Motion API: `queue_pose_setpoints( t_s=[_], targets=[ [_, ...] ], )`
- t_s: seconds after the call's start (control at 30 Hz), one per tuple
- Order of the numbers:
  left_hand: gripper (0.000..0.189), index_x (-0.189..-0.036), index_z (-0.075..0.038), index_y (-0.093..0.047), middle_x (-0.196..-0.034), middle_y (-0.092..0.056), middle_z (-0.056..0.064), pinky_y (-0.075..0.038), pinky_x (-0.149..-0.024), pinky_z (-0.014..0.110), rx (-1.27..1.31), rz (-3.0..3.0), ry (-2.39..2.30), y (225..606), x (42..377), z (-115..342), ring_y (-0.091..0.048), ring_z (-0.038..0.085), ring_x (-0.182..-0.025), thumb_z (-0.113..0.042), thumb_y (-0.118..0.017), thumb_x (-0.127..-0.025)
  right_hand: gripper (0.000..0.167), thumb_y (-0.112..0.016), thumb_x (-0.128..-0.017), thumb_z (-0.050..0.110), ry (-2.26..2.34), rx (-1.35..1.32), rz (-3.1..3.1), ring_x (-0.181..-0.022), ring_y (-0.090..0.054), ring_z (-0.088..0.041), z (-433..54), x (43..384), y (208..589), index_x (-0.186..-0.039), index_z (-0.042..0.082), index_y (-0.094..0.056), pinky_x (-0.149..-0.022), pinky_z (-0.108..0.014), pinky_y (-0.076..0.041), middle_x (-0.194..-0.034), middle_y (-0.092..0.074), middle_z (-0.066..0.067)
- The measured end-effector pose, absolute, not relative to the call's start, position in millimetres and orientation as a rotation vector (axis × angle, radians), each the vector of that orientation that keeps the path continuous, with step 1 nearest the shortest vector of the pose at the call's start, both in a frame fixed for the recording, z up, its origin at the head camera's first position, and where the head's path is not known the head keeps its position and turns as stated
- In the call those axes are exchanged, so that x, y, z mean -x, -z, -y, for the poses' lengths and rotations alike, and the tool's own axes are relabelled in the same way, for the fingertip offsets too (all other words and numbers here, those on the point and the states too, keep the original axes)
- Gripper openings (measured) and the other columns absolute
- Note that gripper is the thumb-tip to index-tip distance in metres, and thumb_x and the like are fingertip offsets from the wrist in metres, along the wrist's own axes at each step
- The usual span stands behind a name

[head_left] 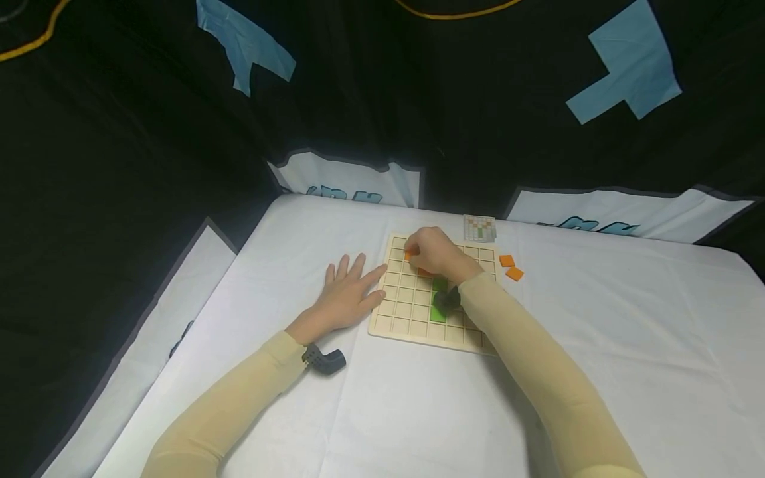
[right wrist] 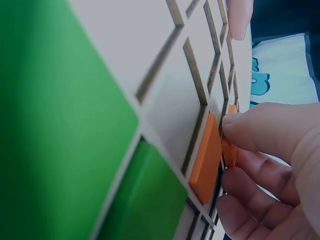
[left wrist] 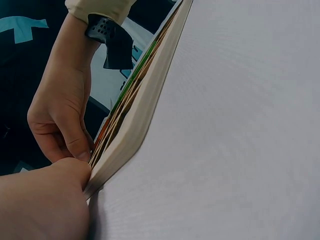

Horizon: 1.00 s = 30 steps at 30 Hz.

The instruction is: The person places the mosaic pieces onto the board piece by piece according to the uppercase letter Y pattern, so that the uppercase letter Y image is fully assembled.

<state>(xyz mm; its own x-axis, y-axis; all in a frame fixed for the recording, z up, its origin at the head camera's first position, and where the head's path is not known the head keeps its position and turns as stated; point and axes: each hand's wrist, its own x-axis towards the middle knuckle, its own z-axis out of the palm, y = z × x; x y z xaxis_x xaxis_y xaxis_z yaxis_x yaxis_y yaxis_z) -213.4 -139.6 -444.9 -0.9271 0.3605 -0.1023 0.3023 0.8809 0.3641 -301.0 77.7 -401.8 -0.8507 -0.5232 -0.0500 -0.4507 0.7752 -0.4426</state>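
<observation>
A pale wooden grid board (head_left: 403, 311) lies on the table. Above its far left part, my right hand (head_left: 439, 252) pinches an orange square tile (right wrist: 230, 150) between thumb and fingers, at the grid's surface. Another orange tile (right wrist: 206, 162) sits in a cell nearer the right wrist camera. Green tiles (head_left: 438, 313) fill cells around the board's middle, partly covered by the right wrist's camera mount. My left hand (head_left: 343, 299) rests flat with fingers spread, its index finger and thumb touching the board's left edge.
Two loose orange tiles (head_left: 507, 261) lie right of the board. A small card with a printed coloured grid (head_left: 480, 229) is beyond its far edge. White cloth (head_left: 627, 345) covers the table, and a black curtain (head_left: 418, 99) with blue tape hangs behind.
</observation>
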Motion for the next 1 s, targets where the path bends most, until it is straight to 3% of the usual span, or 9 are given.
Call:
queue_pose_setpoints(
  t_s=[0.67, 1.0],
  targets=[
    [0.062, -0.162, -0.025, -0.032, -0.17, -0.01, 0.026, -0.001, -0.122, 0.073, -0.513, -2.885, -0.515, 443.5, 211.3, 139.1, 0.001, 0.054, -0.156, -0.049, -0.042, -0.106, 0.015, -0.068, -0.083, -0.004, 0.591, 0.784, -2.836, -0.088, -0.058, -0.023, -73.7, 299.2, 402.9, -0.087, 0.006, -0.08, -0.092, -0.038, -0.052, -0.092, -0.077, -0.008],
    [0.062, -0.161, -0.025, -0.032, -0.17, -0.011, 0.026, -0.002, -0.122, 0.073, -0.522, -2.895, -0.512, 443.6, 211.7, 138.6, 0.0, 0.054, -0.155, -0.049, -0.042, -0.106, 0.016, -0.067, -0.084, -0.005, 0.604, 0.776, -2.833, -0.089, -0.057, -0.023, -73.3, 299.3, 402.3, -0.09, 0.005, -0.079, -0.093, -0.038, -0.052, -0.096, -0.076, -0.009]
  ],
)
